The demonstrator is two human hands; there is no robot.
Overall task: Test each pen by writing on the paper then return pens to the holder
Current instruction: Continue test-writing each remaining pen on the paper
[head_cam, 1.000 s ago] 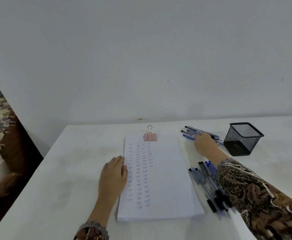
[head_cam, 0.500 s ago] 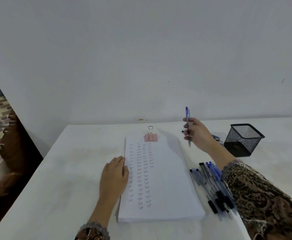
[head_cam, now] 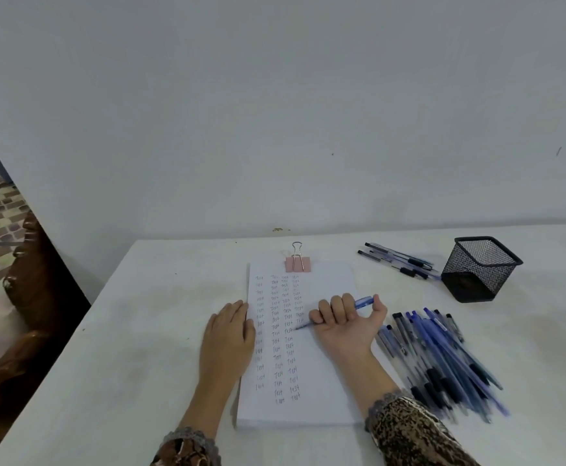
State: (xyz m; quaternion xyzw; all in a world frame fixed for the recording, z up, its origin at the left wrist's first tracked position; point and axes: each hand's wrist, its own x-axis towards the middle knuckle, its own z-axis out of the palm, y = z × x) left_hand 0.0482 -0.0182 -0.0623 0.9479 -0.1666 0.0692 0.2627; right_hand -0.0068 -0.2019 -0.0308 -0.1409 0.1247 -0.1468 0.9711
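Pens (head_cam: 443, 361) lie in a big heap just right of the paper (head_cam: 325, 391), close to my camera, blue ones and dark ones all mixed up. The paper is a white stack lying flat on the table (head_cam: 123, 348), with rows of small words down its left half.

I see the person's left hand (head_cam: 227, 338) lying flat with straight fingers. It holds nothing. It rests on the table at the paper's left edge, and the fingers touch that edge. The right hand (head_cam: 348, 327) rests on the paper, with its fingers curled round a blue pen (head_cam: 364, 302). The tip of that pen points left, down at the written words. I cannot tell if it touches the sheet.

Farther off, a pink clip (head_cam: 297, 262) grips the paper's top edge. A few more pens (head_cam: 399, 260) lie past the paper's top right corner. Just right of them stands the black mesh holder (head_cam: 480, 267), upright, well apart from the paper.
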